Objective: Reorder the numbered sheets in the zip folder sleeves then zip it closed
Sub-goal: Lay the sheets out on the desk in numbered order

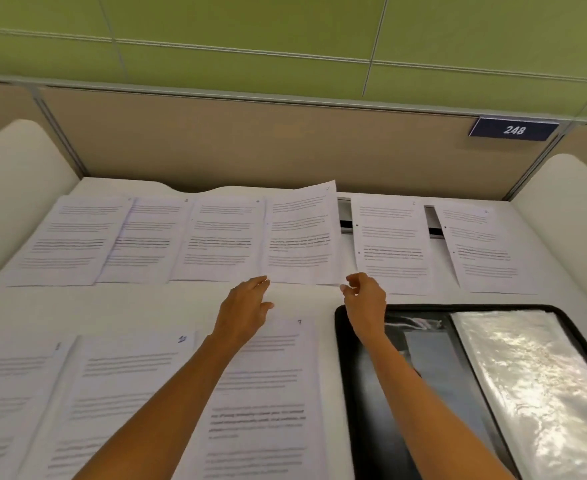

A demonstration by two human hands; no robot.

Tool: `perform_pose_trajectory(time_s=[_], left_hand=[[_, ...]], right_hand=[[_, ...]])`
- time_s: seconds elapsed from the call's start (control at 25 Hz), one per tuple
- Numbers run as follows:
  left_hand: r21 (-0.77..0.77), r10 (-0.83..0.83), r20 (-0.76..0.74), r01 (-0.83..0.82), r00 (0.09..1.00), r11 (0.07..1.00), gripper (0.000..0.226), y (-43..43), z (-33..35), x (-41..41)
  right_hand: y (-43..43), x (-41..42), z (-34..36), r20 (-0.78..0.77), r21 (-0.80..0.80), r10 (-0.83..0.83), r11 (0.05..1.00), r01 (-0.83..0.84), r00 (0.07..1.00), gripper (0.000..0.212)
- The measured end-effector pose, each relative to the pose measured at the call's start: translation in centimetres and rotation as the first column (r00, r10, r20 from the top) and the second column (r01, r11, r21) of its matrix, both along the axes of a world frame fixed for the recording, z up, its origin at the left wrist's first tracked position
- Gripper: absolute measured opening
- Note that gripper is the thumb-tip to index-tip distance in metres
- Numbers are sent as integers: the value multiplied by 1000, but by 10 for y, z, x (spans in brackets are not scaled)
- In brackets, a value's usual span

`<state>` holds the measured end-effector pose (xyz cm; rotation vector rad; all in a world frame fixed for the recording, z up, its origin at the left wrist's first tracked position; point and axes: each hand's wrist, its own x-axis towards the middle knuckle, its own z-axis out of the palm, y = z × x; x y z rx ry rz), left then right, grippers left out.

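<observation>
- Along the far edge of the desk (112,306), a far row of sheets (222,237) is lying side by side, printed side up, some of them overlapping at their edges.
- Fourth from the left in that row, the lifted sheet (300,237) is rising off the desk, with its far right corner curling upward.
- At the near left corner of that sheet, the left hand (247,306) is reaching out with fairly straight fingers; the fingertips are touching the paper while the thumb is spreading away from it.
- At the near right corner, the right hand (364,299) is pinching the paper between curled fingers and thumb.
- Toward the near right corner of the desk, the zip folder (342,341) is lying open, its black rim unzipped, and the clear sleeves (534,375) are gleaming on its right half.
- Along the near edge, left of the folder, a near row of sheets (122,382) is lying flat under both forearms.
- Behind the desk, a partition (250,143) is carrying a number plate (514,129) reading 248.
</observation>
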<state>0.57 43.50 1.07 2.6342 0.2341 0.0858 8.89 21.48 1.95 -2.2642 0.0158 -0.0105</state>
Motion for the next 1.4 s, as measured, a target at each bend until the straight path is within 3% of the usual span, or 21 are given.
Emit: perform_pose_trajectory(time_s=[0.28,0.44,0.68,1.4], left_hand=[[-59,-67,-112,60,992,996,67,17,-31,-118],[1,-123,-122,124,985,992,76,8,-39,-154],[71,-131,-156,144,979,987,79,8,-40,-162],[4,-180,-99,182,979,983,87,0,-52,-163]], right_hand=[[35,-122,-26,-160,-286,37,955,-82,986,45],[43,-164,-28,-223,-418,0,903,-96,975,46],[49,-181,-21,-200,-293,-82,956,20,976,20],[20,-179,-25,-180,-197,-105,978,69,978,9]])
